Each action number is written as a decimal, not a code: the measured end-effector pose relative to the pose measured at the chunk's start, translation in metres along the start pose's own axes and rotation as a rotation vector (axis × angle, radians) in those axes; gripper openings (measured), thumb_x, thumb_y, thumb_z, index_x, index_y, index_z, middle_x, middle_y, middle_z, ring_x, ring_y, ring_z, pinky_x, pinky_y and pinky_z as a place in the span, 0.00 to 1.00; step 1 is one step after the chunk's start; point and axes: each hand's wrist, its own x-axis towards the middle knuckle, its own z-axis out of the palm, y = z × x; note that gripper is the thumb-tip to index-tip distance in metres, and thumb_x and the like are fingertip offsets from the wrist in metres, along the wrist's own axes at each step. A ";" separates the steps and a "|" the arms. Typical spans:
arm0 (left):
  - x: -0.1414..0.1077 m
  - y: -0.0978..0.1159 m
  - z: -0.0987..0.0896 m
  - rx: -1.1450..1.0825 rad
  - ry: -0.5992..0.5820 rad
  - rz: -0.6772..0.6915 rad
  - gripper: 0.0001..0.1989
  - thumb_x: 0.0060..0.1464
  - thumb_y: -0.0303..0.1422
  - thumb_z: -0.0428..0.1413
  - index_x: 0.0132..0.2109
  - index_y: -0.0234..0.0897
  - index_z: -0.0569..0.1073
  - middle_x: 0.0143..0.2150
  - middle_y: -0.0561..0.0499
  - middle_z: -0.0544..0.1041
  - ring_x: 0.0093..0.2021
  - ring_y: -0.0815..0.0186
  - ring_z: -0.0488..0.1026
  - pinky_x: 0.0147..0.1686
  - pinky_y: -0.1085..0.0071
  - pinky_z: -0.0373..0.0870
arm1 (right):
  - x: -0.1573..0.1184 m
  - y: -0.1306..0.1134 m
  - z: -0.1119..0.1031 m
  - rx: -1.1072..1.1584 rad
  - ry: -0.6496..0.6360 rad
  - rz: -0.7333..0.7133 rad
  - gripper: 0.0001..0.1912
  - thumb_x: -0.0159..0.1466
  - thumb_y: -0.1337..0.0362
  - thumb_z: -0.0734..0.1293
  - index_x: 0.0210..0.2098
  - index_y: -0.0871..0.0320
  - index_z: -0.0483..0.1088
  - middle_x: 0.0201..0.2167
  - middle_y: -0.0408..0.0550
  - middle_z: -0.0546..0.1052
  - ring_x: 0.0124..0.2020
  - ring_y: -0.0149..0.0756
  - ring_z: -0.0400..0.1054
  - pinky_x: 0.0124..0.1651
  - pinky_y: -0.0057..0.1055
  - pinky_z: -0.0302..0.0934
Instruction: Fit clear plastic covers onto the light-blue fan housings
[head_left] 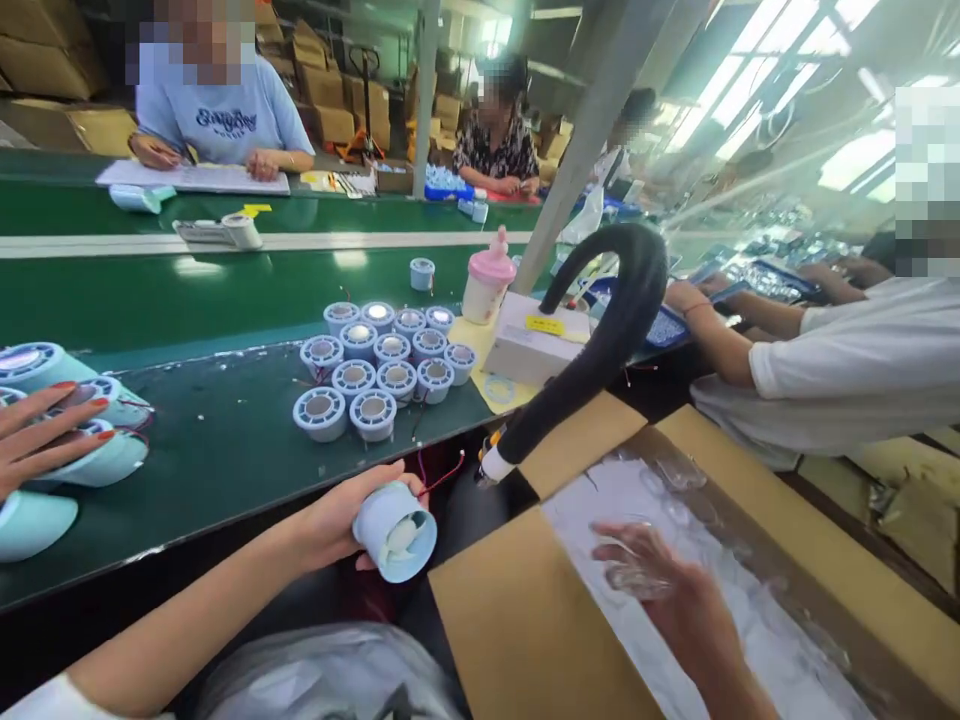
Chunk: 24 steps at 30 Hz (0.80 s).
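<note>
Light-blue cylindrical plastic housing (371,520) is gripped by the left hand (341,515), fingers curled round it, open end tilted out. White bladed fan (403,535) is seen inside; thin red wire (446,477) hangs loose.

Clear, rounded plastic piece (636,582) seems to be pinched by the right hand (686,580); blurred, exact grip can't be told. It's well apart from the housing. Fan looks already seated; nothing clear is seen over the open end.

Under the right hand: brown cardboard carton (540,620), white-lined, glossy clear pieces (682,472) inside.

Beyond the left hand: similar spoke-rimmed, grey-centred light-blue round units (375,380) are grouped on the smooth dark-green bench (225,470); presumably waiting or finished, can't be told.
</note>
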 end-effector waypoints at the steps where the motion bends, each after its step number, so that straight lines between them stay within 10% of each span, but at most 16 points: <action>1: 0.004 -0.003 0.002 0.069 -0.032 -0.055 0.25 0.52 0.54 0.54 0.35 0.33 0.71 0.28 0.51 0.72 0.17 0.74 0.64 0.08 0.81 0.54 | -0.010 -0.013 0.025 -0.009 -0.123 -0.074 0.23 0.64 0.43 0.57 0.39 0.52 0.74 0.40 0.56 0.79 0.40 0.51 0.76 0.36 0.45 0.73; 4: 0.013 -0.010 0.006 0.292 -0.124 -0.168 0.32 0.48 0.62 0.50 0.36 0.33 0.71 0.28 0.51 0.71 0.16 0.75 0.59 0.08 0.81 0.51 | -0.026 -0.055 0.092 -0.373 -0.461 -0.400 0.24 0.62 0.52 0.67 0.56 0.49 0.69 0.52 0.56 0.74 0.49 0.51 0.72 0.47 0.45 0.71; 8: 0.009 -0.009 0.006 0.691 -0.263 -0.104 0.26 0.57 0.54 0.48 0.39 0.33 0.73 0.26 0.53 0.68 0.20 0.73 0.61 0.16 0.77 0.58 | -0.020 -0.083 0.138 -0.879 -0.320 -0.703 0.23 0.63 0.67 0.65 0.57 0.50 0.68 0.57 0.60 0.68 0.50 0.52 0.69 0.46 0.47 0.70; 13: -0.009 -0.002 0.012 1.247 -0.193 0.236 0.13 0.61 0.37 0.49 0.42 0.36 0.76 0.40 0.49 0.74 0.41 0.64 0.71 0.43 0.70 0.66 | -0.004 -0.077 0.149 -0.992 -0.365 -0.705 0.19 0.61 0.69 0.67 0.53 0.55 0.72 0.59 0.61 0.65 0.49 0.51 0.67 0.45 0.44 0.70; 19: -0.017 -0.014 0.014 1.511 -0.095 0.280 0.11 0.60 0.35 0.50 0.42 0.38 0.76 0.44 0.48 0.72 0.41 0.62 0.72 0.42 0.68 0.66 | 0.003 -0.076 0.157 -1.060 -0.432 -0.736 0.16 0.58 0.74 0.67 0.45 0.54 0.73 0.60 0.58 0.64 0.47 0.51 0.66 0.41 0.44 0.69; 24: -0.014 -0.021 0.007 1.297 0.035 0.433 0.12 0.56 0.37 0.57 0.46 0.37 0.74 0.43 0.48 0.72 0.43 0.63 0.70 0.44 0.69 0.66 | 0.000 -0.070 0.155 -0.754 -0.538 -0.481 0.06 0.57 0.71 0.70 0.33 0.55 0.72 0.53 0.53 0.67 0.48 0.45 0.68 0.42 0.37 0.69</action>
